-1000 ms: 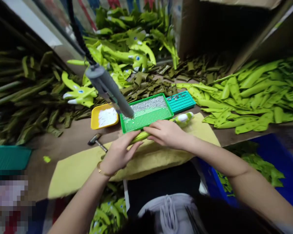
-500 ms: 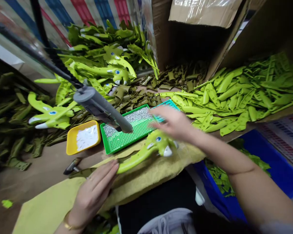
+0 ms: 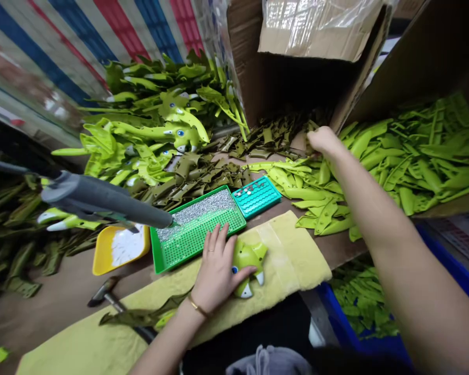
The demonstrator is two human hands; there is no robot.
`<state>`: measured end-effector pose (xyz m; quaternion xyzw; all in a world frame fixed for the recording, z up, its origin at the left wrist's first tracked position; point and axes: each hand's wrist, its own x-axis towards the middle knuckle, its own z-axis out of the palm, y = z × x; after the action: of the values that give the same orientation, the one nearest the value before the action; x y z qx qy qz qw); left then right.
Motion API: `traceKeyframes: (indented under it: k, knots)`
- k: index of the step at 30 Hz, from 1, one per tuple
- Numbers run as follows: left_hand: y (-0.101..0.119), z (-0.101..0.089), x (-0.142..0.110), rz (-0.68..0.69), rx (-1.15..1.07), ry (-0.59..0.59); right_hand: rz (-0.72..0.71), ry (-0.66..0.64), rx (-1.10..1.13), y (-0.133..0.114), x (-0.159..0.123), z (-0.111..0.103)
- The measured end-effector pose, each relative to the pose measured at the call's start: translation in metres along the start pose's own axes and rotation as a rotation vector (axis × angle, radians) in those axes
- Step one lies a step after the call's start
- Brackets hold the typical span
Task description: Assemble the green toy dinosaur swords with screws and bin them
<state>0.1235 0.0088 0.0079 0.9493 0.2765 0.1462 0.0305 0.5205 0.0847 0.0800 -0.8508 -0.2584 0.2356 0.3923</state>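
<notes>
- Handling, as I judge it from my remote seat: light, broad pressure from the left hand steadies the glossy lime-green plastic horned-animal head (image 3: 250,255) without skidding it on the soft yellow cloth (image 3: 297,245); at the heap, a fingertip grip on a single piece avoids dragging its neighbours.
- Left hand (image 3: 214,268): one, palm down, fingers spread apart and moderately open; thumb across the head, fingers reaching its edge beside the green perforated plastic tray (image 3: 183,246). It rests on the piece rather than closing around it.
- Right hand (image 3: 323,139): one, reaching to the heap of olive-brown moulded plastic pieces (image 3: 273,133) by the cardboard box (image 3: 250,62); fingers curled inward. Whether they pinch anything, I cannot tell.
- The head: on the cloth, partly under the left hand, white horn tips towards the wearer.
- Steel-headed hammer (image 3: 119,305): left of the hand, partly covered by a thin olive-brown strip (image 3: 140,316).
</notes>
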Motion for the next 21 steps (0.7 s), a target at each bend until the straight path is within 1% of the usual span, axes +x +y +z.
traceKeyframes:
  k: [2,3,4,6,7,8,10,11,13,15,16,18,21]
  knots:
    - [-0.008,-0.004,0.001,-0.008,-0.089,-0.064,0.007,-0.085,0.188,0.007,-0.019,-0.018]
    - [-0.011,-0.008,0.001,-0.010,-0.140,-0.103,0.009,-0.138,0.278,0.013,-0.033,-0.022]
    - [-0.014,-0.013,0.002,-0.015,-0.187,-0.140,0.011,-0.197,0.354,0.021,-0.049,-0.021]
    - [-0.016,-0.026,0.005,-0.033,-0.246,-0.189,0.034,-0.364,0.517,0.038,-0.090,-0.005]
    - [-0.016,-0.032,0.008,-0.043,-0.257,-0.199,0.054,-0.452,0.581,0.048,-0.112,0.007]
    - [-0.014,-0.038,0.010,-0.052,-0.257,-0.198,0.086,-0.560,0.705,0.057,-0.134,0.022]
    - [-0.010,-0.049,0.015,-0.058,-0.240,-0.198,0.090,-0.651,0.837,0.071,-0.173,0.049]
    - [-0.007,-0.052,0.017,-0.054,-0.230,-0.203,0.048,-0.674,0.855,0.076,-0.188,0.059]
    - [-0.003,-0.057,0.019,-0.034,-0.218,-0.232,-0.125,-0.692,0.760,0.082,-0.210,0.072]
    - [-0.001,-0.059,0.018,-0.013,-0.210,-0.264,-0.298,-0.707,0.616,0.083,-0.220,0.074]
    - [0.001,-0.058,0.017,-0.006,-0.201,-0.269,-0.354,-0.713,0.556,0.082,-0.222,0.073]
    - [0.002,-0.058,0.015,0.006,-0.173,-0.257,-0.397,-0.719,0.497,0.081,-0.223,0.069]
    - [0.005,-0.056,0.011,0.014,-0.149,-0.218,-0.428,-0.746,0.471,0.082,-0.222,0.065]
